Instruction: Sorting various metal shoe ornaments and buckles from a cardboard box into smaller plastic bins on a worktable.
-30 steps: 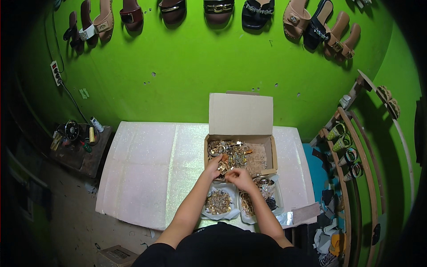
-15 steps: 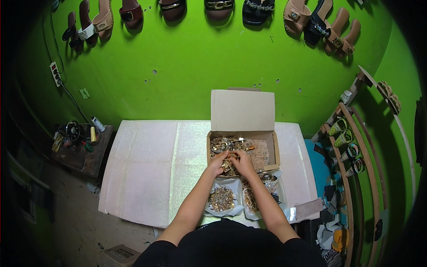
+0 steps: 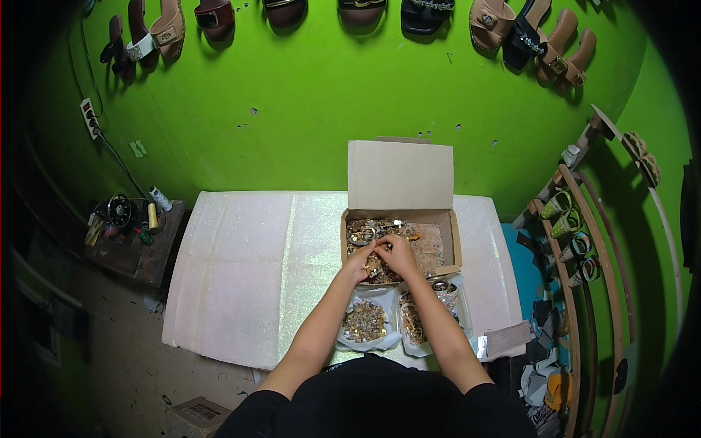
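An open cardboard box with its lid up stands on a white glittery sheet. It holds a heap of small gold and silver metal ornaments. My left hand and my right hand are together inside the box, fingers pinching among the ornaments. What exactly each finger grips is too small to tell. Two clear plastic bags of similar metal pieces lie in front of the box: one under my left forearm, one partly hidden under my right forearm.
Sandals hang along the green wall above. A small dark side table with thread spools and tools stands at the left. A curved wooden rack with sandals stands at the right, scraps below it. A power strip is on the left wall.
Both hands have moved up from the box's near edge to deeper among the ornaments. The view has shifted slightly; the box and bags stay put.
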Demonstrator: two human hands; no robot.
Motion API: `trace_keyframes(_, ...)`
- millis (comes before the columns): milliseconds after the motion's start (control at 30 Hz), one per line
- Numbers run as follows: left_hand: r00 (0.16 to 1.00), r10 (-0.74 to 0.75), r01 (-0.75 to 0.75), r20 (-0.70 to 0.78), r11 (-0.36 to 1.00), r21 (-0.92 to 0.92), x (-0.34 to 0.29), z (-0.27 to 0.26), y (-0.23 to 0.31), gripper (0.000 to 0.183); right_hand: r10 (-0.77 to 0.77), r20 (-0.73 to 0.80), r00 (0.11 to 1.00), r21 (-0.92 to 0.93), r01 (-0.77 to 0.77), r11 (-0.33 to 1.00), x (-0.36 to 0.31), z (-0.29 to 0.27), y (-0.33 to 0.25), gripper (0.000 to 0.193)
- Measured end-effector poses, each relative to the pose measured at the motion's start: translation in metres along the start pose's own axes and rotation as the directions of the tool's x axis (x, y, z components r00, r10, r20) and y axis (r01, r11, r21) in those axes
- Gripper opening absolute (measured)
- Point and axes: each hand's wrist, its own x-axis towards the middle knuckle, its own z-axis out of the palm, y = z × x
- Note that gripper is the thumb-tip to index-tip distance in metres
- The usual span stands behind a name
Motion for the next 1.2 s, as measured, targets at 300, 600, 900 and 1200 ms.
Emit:
trace_keyframes(300, 1.000, -0.018, 0.018, 0.005, 0.990, -0.141, 0.016, -0.021, -0.005, 0.027, 0.137, -0.048, 0.989, 0.067, -0.133, 0.989, 0.003, 0.001, -0.009, 0.017)
trace_keyframes(600, 0.999, -0.020, 0.008, -0.051, 0.976, -0.218, 0.010, -0.016, -0.005, 0.025, 0.202, 0.023, 0.979, 0.363, -0.196, 0.911, -0.025, -0.010, -0.019, 0.012)
trace_keyframes(900, 0.998, -0.016, 0.034, 0.065, 0.956, -0.293, 0.020, -0.031, -0.008, 0.023, 0.079, 0.280, 0.957, 0.157, -0.127, 0.979, -0.048, -0.026, -0.035, 0.021)
trace_keyframes(1200, 0.996, 0.025, -0.043, -0.084, 0.976, -0.212, 0.012, -0.019, -0.007, 0.020, -0.003, 0.055, 0.998, -0.059, 0.007, 0.998, -0.041, 0.004, -0.039, 0.023)
